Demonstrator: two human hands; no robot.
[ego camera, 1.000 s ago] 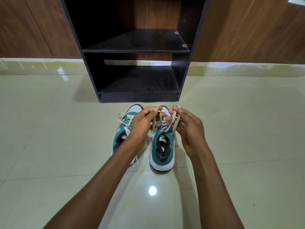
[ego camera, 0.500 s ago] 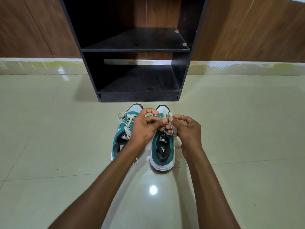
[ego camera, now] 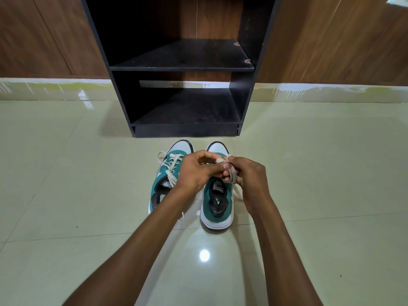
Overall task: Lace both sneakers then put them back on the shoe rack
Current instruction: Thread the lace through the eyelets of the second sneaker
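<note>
Teal sneakers sit side by side on the tile floor (ego camera: 66, 173), toes toward the black rack (ego camera: 187, 130), which stands just beyond them with both shelves bare. The left shoe (ego camera: 167, 184) looks laced and tied, its bow lying loose over the tongue. Both hands meet above the right shoe (ego camera: 217, 202): the left hand (ego camera: 196, 171) pinches a bit of cream lace (ego camera: 233, 176) at the top, and the right hand (ego camera: 249, 177) has the lace wound round its fingers (ego camera: 227, 172), a free end trailing down the shoe's outer side. Both sets of fingers are thus closed on the lace, though the knot itself is hidden behind them, so how far the tying has got cannot be told. The likely trouble is in the knot: the flat lace could slip from the pinch while a loop is passed through, and the bow would fall slack or come undone. Uneven pulling could leave one long tail, which might snag on the rack edge when the shoe is lifted in. The left shoe's floppy bow and the tail by its heel could catch likewise.
</note>
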